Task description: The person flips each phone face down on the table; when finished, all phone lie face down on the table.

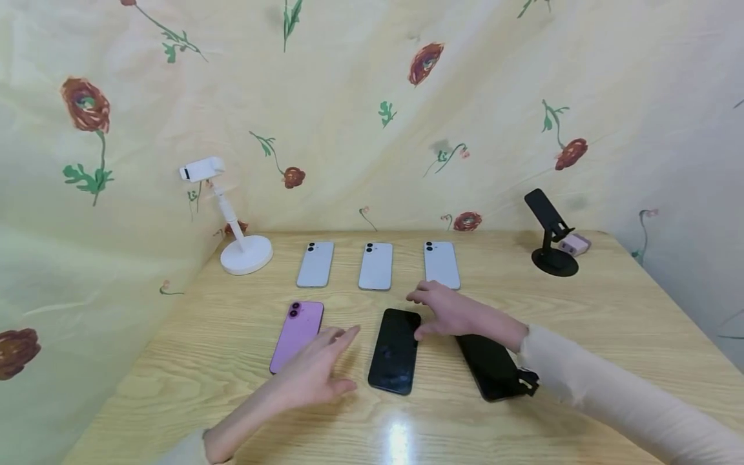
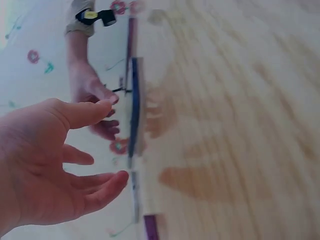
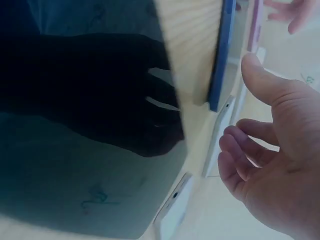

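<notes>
Both hands are hovering over the desk (image 1: 192,387) with nothing clamped. Left hand (image 1: 314,376) is lower left of centre, grip loose, thumb and fingers well apart. From the head view it overlaps the bottom of the purple phone (image 1: 298,332), which lies back side up with its cameras at the top. Right hand (image 1: 446,311) is just right of centre, grip apart too, thumb right near the edge of the middle black phone (image 1: 394,352), which lies screen up at lower centre. The other black phone (image 1: 491,368) is to the right of that, partly under the right forearm. Three pale phones (image 1: 375,266) sit in a row further up, with a white stand (image 1: 247,255) upper left and a black stand (image 1: 555,261) upper right.
</notes>
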